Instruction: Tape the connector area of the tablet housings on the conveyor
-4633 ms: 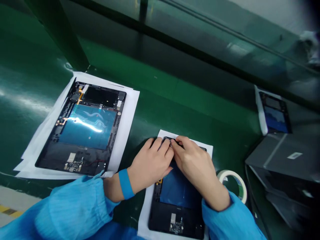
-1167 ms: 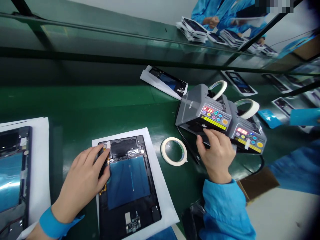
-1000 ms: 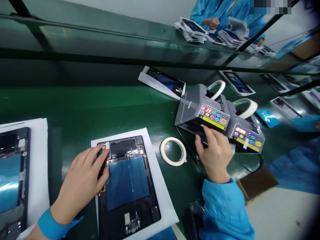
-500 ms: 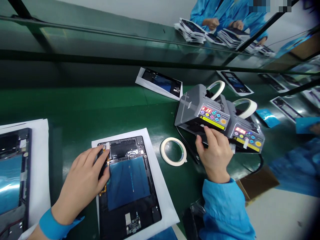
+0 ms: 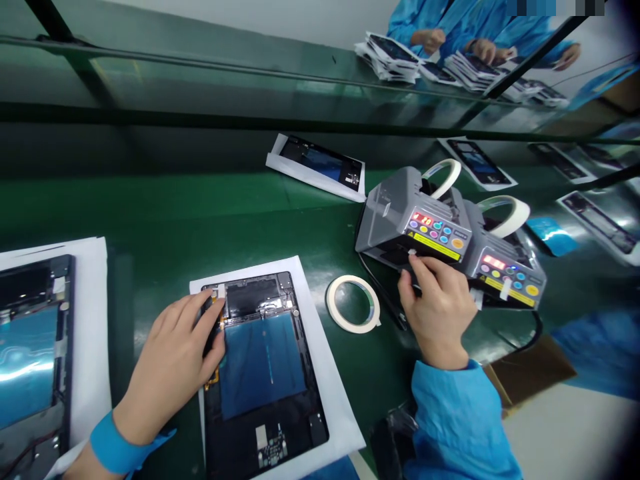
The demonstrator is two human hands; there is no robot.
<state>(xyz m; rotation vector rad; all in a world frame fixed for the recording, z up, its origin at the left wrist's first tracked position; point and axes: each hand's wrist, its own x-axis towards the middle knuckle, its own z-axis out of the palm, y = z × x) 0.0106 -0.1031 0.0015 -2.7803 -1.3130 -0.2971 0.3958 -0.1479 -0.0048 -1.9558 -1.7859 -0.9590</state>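
Note:
An opened tablet with a blue film-covered panel lies on white sheet material. My left hand rests on its upper left edge, thumb and fingers apart, close to a short white tape piece and an orange flex cable. At the front of a grey tape dispenser, my right hand has its index fingertip at a small white tape end. A gap shows between that thumb and index finger; the other fingers curl.
A loose tape roll lies between the tablet and dispenser. Beside that dispenser stands a second dispenser. Another opened tablet is at left, one more tablet behind. Co-workers' hands handle stacked sheets beyond the shelf.
The whole view has shifted slightly, with things appearing a little farther right. Both my hands keep their places at the tablet and dispenser. Co-workers' hands across the bench have moved.

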